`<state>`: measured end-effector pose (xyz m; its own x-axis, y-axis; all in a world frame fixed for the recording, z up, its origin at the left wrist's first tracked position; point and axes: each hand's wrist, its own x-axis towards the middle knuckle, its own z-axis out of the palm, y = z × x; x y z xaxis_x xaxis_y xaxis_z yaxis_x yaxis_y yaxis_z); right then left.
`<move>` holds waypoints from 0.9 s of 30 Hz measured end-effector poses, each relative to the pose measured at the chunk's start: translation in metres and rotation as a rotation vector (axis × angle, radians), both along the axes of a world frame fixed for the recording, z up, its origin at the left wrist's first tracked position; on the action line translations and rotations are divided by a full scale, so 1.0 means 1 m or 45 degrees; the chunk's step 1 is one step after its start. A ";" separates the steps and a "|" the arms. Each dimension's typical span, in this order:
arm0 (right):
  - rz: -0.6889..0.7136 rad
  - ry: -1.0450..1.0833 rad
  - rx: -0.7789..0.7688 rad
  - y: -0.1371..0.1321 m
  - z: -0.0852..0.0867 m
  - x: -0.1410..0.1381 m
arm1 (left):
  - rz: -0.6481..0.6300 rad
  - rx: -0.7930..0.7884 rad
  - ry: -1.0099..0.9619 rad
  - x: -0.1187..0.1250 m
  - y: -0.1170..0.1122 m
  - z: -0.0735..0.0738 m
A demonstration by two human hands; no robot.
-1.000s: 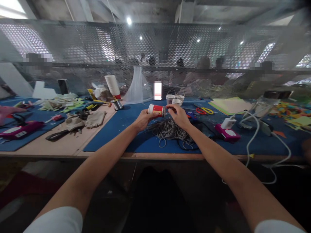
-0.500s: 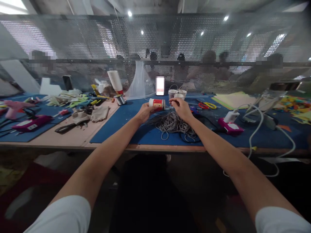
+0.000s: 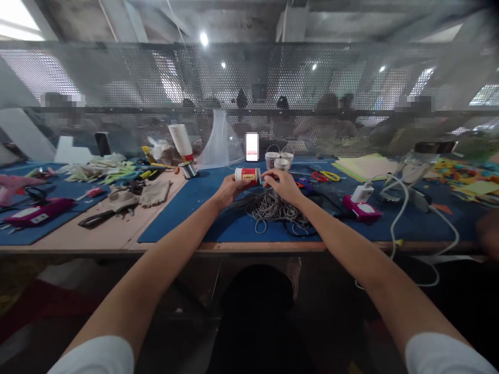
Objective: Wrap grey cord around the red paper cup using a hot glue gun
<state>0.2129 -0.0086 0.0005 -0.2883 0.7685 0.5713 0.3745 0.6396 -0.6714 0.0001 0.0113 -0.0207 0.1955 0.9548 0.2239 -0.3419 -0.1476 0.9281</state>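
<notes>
A red and white paper cup (image 3: 247,176) lies sideways in my left hand (image 3: 227,190), whose fingers wrap round its white end. My right hand (image 3: 281,183) is at the cup's other end, thumb and fingertips pinched together close to it. Whatever the pinch holds is too small to make out. Below both hands a tangled heap of grey cord (image 3: 273,210) rests on the blue mat (image 3: 195,218). Behind the right hand stand several white cups with thin loop handles (image 3: 281,164).
Left of the cup are a stack of paper cups (image 3: 180,139), a metal tin (image 3: 189,170) and work gloves (image 3: 155,193). To the right lie scissors (image 3: 320,176), a purple power strip (image 3: 360,209) with a white cable, and coloured paper (image 3: 364,171). A lit phone (image 3: 252,146) stands behind.
My right hand has come closer to the cup's end, its fingertips now beside it. My left hand keeps hold of the cup. The whole view has shifted slightly.
</notes>
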 end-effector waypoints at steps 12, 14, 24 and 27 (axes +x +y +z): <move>-0.541 -0.487 0.258 0.012 0.022 0.038 | 0.044 -0.022 -0.020 0.002 -0.007 0.003; -0.735 -0.648 0.161 0.018 0.024 0.058 | 0.043 -0.027 -0.032 0.003 -0.007 0.003; -0.967 -1.175 -0.261 0.034 -0.001 0.104 | 0.056 -0.077 -0.028 0.007 -0.008 0.002; -0.926 -1.243 -0.413 0.038 0.001 0.110 | 0.032 -0.081 -0.040 0.009 -0.007 0.001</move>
<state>0.3232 0.0290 0.0010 0.0647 0.9913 0.1142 0.9979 -0.0647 -0.0039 0.0086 0.0043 -0.0196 0.1652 0.9718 0.1680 -0.3683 -0.0972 0.9246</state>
